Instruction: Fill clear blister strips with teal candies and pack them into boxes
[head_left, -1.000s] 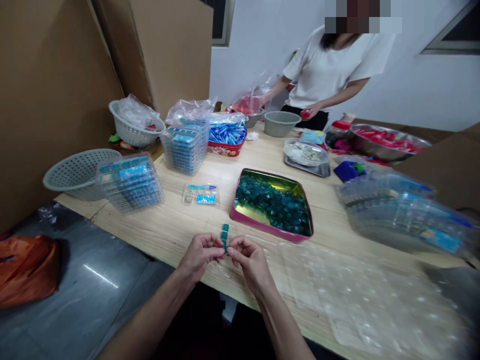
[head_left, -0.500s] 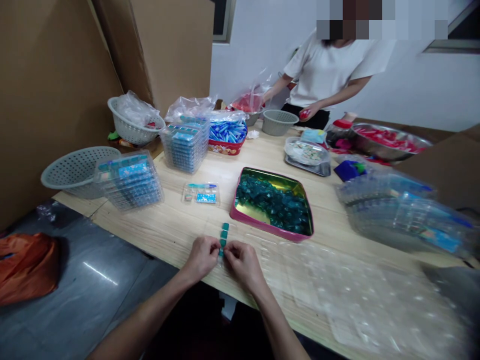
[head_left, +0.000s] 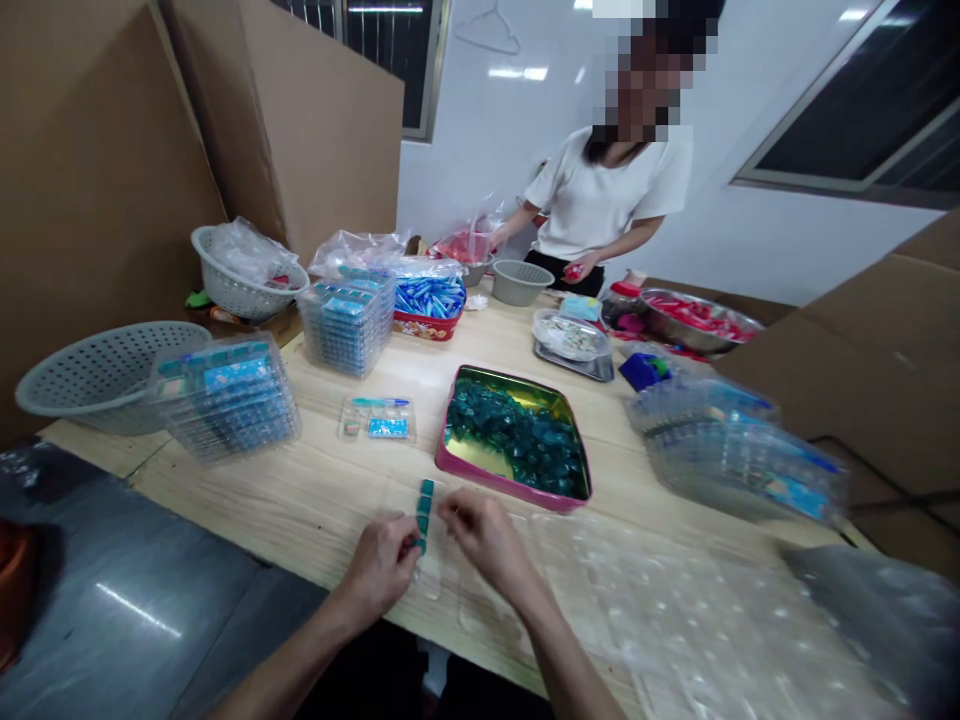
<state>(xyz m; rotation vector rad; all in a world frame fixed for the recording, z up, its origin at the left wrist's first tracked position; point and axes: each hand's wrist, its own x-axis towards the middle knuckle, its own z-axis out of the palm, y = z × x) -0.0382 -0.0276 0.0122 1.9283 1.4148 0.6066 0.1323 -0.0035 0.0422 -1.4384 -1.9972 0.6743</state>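
Small teal square pieces [head_left: 425,505] stand in a row in a clear plastic tray [head_left: 429,583] near the table's front edge. My left hand [head_left: 381,562] is closed at the lowest piece, its fingertips on it. Just right of the row, apart from it, my right hand [head_left: 484,535] hovers with fingers curled together; whatever they hold, if anything, is hidden. Beyond my hands sits a pink-rimmed tin [head_left: 517,492], partly filled with dark teal pieces [head_left: 536,440]. A filled clear tray [head_left: 376,420] with a blue pen and a blue patterned block lies further left.
Stacks of filled trays [head_left: 229,395] stand left, with another stack [head_left: 735,450] at right. Clear empty trays [head_left: 697,600] spread across the right front. Baskets [head_left: 112,375], a red tin of blue pens [head_left: 429,300] and a metal bowl [head_left: 701,325] are around. A co-worker [head_left: 611,200] stands across the table.
My right hand has come away from the lowest teal piece, up and to the right. The left hand stays by the row. The camera view has tilted up and shifted right.
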